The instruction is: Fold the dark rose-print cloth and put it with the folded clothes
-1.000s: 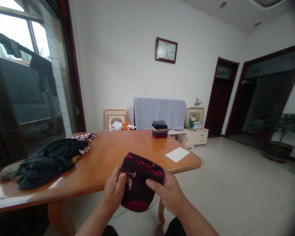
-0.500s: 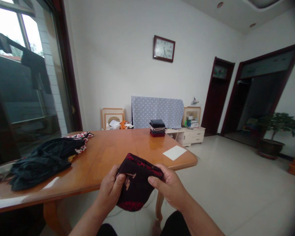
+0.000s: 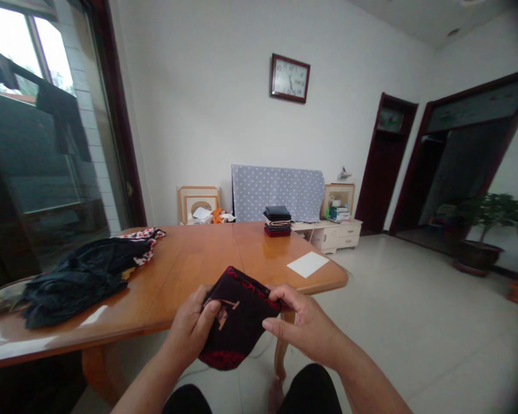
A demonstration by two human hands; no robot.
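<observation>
In front of my lap I hold a folded dark garment [image 3: 244,322] with red patterned edges and a pale printed motif. My left hand [image 3: 197,322] is closed on its left side, thumb on top over the motif and the other fingers behind. At the upper right corner, the fingers of my right hand [image 3: 300,319] pinch the red edge, while its thumb rests near the right side. The garment is tilted and held off the table, beside the near edge.
On the wooden table [image 3: 190,253] lie a heap of dark clothes [image 3: 82,282] at left, a stack of folded clothes [image 3: 277,221] at the far side and a white sheet [image 3: 308,264] at right. A table leg [image 3: 280,351] stands near my knees. A potted plant [image 3: 479,253] is far right.
My right hand has shifted its hold along the garment's upper right edge, its thumb lifting off the front. The garment has moved slightly left, and the view has tilted a little.
</observation>
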